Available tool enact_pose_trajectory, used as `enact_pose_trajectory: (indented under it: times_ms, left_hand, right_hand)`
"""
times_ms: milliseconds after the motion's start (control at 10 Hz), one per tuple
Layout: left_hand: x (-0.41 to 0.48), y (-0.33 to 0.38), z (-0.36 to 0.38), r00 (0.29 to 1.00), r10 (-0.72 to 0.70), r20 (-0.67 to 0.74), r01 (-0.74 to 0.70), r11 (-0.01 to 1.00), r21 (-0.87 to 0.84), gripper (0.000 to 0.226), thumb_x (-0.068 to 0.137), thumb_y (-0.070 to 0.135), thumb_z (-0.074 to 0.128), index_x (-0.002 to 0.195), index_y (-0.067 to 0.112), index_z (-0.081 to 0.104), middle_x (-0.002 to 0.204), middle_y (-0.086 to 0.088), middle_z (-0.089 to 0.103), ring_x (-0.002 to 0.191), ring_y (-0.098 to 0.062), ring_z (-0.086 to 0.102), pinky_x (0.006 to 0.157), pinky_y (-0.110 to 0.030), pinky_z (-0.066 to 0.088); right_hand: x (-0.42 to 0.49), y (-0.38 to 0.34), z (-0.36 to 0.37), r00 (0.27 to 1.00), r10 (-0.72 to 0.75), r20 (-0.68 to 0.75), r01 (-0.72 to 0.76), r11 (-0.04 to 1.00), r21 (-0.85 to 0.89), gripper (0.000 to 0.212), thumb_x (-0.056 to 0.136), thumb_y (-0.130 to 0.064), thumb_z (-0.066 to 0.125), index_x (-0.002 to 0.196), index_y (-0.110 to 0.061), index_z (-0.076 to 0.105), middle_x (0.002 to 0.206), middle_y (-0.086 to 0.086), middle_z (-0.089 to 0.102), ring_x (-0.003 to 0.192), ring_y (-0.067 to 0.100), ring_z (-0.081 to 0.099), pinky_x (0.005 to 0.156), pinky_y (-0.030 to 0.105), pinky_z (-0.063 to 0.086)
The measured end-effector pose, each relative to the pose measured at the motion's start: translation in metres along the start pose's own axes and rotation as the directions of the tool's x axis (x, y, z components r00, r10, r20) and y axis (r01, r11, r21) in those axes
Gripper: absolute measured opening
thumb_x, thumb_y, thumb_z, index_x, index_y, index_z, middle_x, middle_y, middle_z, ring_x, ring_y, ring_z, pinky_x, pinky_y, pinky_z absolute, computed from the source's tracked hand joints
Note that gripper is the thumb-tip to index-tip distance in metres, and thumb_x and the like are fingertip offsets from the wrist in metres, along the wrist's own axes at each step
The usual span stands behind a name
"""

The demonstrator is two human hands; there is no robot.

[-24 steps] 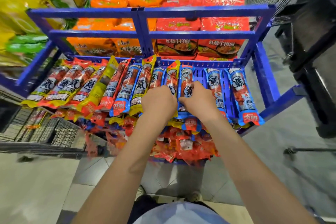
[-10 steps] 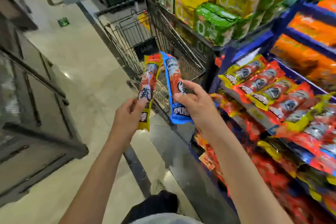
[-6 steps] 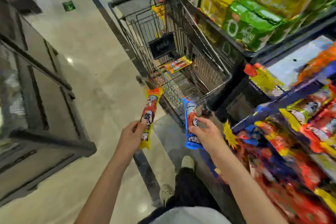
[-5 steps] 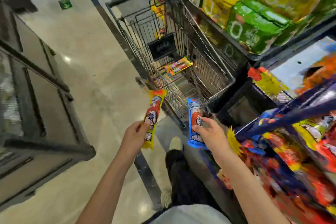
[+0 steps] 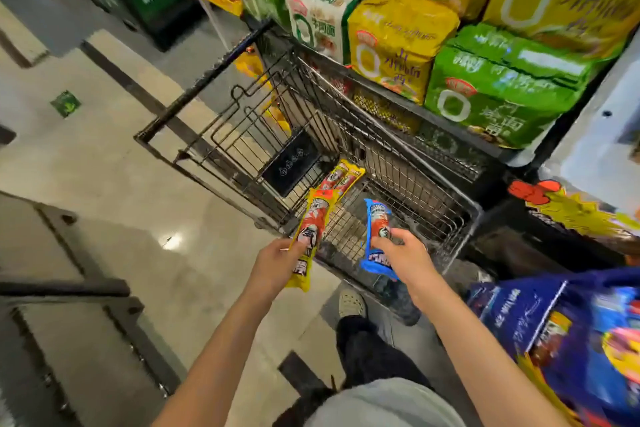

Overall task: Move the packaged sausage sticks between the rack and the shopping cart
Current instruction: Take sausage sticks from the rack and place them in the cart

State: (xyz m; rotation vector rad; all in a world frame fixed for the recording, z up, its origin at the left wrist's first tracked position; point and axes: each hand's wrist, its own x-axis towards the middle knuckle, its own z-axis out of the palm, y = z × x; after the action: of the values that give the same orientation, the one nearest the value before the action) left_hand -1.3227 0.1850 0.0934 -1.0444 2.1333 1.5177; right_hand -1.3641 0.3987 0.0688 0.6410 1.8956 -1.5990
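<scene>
My left hand [image 5: 275, 265] grips a yellow-edged sausage stick pack [image 5: 311, 229] by its lower end, upright, at the near left corner of the wire shopping cart [image 5: 464, 218]. My right hand [image 5: 403, 258] holds a blue-edged sausage stick pack [image 5: 377, 225] over the cart's near rim. Another yellow pack of sausage sticks [image 5: 341, 178] lies on the cart's bottom. The blue rack [image 5: 519, 308] shows only as a blurred corner at the lower right.
Shelves of yellow and green noodle multipacks [image 5: 485, 80] run along the cart's far side. A dark metal frame [image 5: 69, 288] stands on the tiled floor to the left. My shoe [image 5: 351, 303] and dark trouser leg are below the cart.
I took two packs from the rack, turned left and carried them to the cart. Both hands have moved forward, and the packs now hang over the cart's near edge.
</scene>
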Motion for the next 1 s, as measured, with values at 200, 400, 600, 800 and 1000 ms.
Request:
enact_pose_trajectory:
  times_ms: [200,400,600,800,1000]
  left_hand:
    - [0.096,0.062,0.005,0.994,0.010,0.107,-0.035,0.972,0.234,0.035,0.092,0.045,0.058,0.081,0.014,0.067,0.080,-0.001,0.065,0.078,-0.018,0.061,0.073,-0.032,0.053]
    - [0.187,0.077,0.035,0.969,-0.050,0.240,-0.075,0.872,0.484,0.058,0.090,0.056,0.054,0.120,0.007,0.064,0.119,-0.008,0.064,0.110,-0.027,0.058,0.090,-0.032,0.043]
    - [0.286,0.082,0.093,0.924,-0.005,0.383,-0.254,0.741,0.621,0.050,0.090,0.051,0.055,0.098,0.003,0.069,0.093,-0.013,0.069,0.091,-0.034,0.064,0.069,-0.030,0.055]
    - [0.379,0.052,0.129,0.912,-0.091,0.401,-0.239,0.676,0.697,0.038,0.097,0.039,0.054,0.112,0.005,0.063,0.099,-0.012,0.062,0.088,-0.028,0.057,0.073,-0.031,0.041]
    - [0.462,-0.015,0.153,0.897,-0.187,0.402,-0.129,0.757,0.641,0.017,0.091,0.012,0.063,0.108,0.008,0.060,0.096,-0.007,0.060,0.083,-0.021,0.058,0.068,-0.028,0.048]
  right_hand:
    - [0.062,-0.046,0.001,0.991,0.123,-0.049,-0.120,0.991,0.062,0.029,0.087,-0.032,0.069,0.107,-0.026,0.049,0.094,-0.006,0.062,0.087,0.015,0.065,0.082,0.039,0.054]
    - [0.119,-0.054,0.012,0.956,0.221,-0.195,-0.181,0.962,0.203,0.028,0.088,-0.029,0.068,0.110,-0.017,0.054,0.092,-0.006,0.061,0.079,0.011,0.062,0.063,0.028,0.050]
    - [0.194,-0.030,0.042,0.874,0.327,-0.359,-0.272,0.942,0.197,0.041,0.086,-0.018,0.072,0.121,-0.004,0.056,0.109,0.008,0.064,0.106,0.027,0.063,0.083,0.033,0.048]
    - [0.282,0.018,0.075,0.809,0.417,-0.414,-0.406,0.906,0.119,0.040,0.080,-0.024,0.072,0.117,-0.020,0.058,0.108,0.012,0.070,0.098,0.030,0.067,0.085,0.041,0.055]
    - [0.345,0.061,0.101,0.739,0.512,-0.438,-0.563,0.826,0.016,0.043,0.089,-0.042,0.061,0.124,-0.016,0.058,0.120,0.008,0.065,0.108,0.029,0.063,0.086,0.035,0.053]
